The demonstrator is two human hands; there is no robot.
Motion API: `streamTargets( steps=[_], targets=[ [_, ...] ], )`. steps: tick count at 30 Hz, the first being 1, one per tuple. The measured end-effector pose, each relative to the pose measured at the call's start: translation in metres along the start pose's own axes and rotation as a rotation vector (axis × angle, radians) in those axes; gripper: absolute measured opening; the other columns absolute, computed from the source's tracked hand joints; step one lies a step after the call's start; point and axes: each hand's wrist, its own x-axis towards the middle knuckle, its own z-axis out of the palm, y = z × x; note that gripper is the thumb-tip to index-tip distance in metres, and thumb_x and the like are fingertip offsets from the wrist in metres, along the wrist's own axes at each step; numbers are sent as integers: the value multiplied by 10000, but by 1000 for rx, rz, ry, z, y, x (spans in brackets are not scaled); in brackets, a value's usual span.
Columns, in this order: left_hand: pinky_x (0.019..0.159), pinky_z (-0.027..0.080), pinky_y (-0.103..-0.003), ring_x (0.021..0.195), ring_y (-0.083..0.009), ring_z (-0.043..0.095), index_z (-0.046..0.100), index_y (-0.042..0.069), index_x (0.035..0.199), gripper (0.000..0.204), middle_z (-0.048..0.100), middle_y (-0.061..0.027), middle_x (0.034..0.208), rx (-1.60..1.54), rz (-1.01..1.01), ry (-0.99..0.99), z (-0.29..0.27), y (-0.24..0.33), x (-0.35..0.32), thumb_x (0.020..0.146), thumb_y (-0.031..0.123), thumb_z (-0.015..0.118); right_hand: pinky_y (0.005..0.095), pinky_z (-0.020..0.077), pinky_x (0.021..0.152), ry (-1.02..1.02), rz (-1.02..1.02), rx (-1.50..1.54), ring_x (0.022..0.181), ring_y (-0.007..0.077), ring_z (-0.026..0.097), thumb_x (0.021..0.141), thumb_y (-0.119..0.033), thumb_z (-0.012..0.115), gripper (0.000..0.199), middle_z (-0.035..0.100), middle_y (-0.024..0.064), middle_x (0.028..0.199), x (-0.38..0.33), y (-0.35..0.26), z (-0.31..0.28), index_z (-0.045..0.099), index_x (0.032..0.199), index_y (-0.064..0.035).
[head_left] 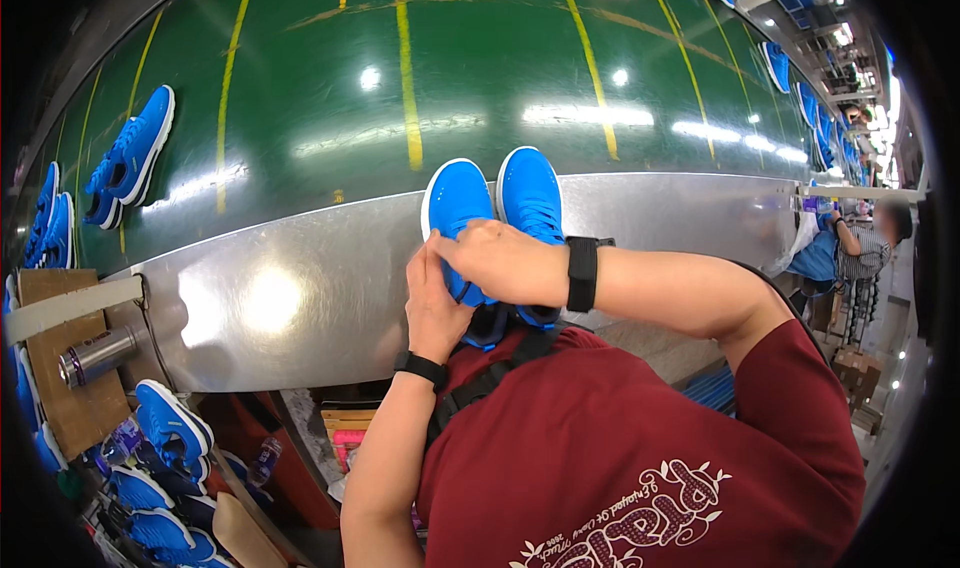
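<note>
Two blue sneakers with white soles stand side by side at the edge of the metal worktop, toes pointing away from me. Over the laces of the left sneaker [458, 190] lies my right hand [508, 260], fingers bent and pinched at the shoe's left side. There its fingertips meet those of my left hand [432, 303], which is closed in a pinch beside the same shoe. Whatever thin thing is between the fingertips is hidden. The right sneaker [529, 186] touches neither set of fingers; its laces are visible and its heel is close to my body.
Beyond the metal worktop [250, 308] runs a green conveyor belt [310, 88] with yellow lines. Blue sneakers [140, 153] lie on it at left. A metal flask [98, 356] rests on cardboard [70, 313]; more sneakers [172, 428] sit at lower left. A person [868, 253] is at far right.
</note>
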Motion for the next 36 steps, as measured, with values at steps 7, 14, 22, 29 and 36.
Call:
streamTargets(
  steps=[7, 14, 22, 29, 36],
  targets=[
    [961, 452, -410, 1252, -351, 414, 312, 31, 1406, 839, 408, -172, 1345, -91, -108, -10, -1, 1, 0, 715, 204, 756, 394, 473, 630, -350, 142, 345, 685, 276, 619, 810, -127, 625, 529, 629, 169, 738, 28, 17, -20, 448, 1286, 19],
    [980, 409, -422, 1199, -373, 443, 316, 22, 1397, 845, 454, -191, 1275, -39, -22, 11, -1, 1, 0, 686, 131, 759, 231, 426, 682, -368, 399, 1103, 697, 61, 505, 871, -121, 601, 532, 558, -10, 731, 16, 34, -23, 443, 1373, -38],
    [981, 427, -425, 1200, -351, 460, 368, 69, 1374, 796, 467, -157, 1281, -31, -71, 7, -9, 9, 0, 678, 137, 749, 380, 501, 726, 292, 327, 702, 840, 307, 635, 851, -137, 589, 277, 650, 162, 908, 11, 24, -48, 599, 1087, 6],
    [813, 472, -376, 946, -266, 565, 685, 79, 982, 377, 593, -63, 1046, 264, 561, 81, -38, 25, 2, 618, -15, 695, 356, 510, 802, 291, 246, 492, 842, 299, 629, 837, -104, 623, 162, 641, 136, 904, -71, -17, -6, 630, 980, -28],
    [674, 474, -372, 766, -273, 561, 676, 38, 927, 255, 618, -80, 833, 218, 389, 162, -45, 42, 9, 684, -33, 653, 364, 466, 842, 522, 31, 276, 958, 321, 542, 727, -123, 694, 277, 591, 179, 943, -53, -56, 53, 618, 908, 73]
  ],
)
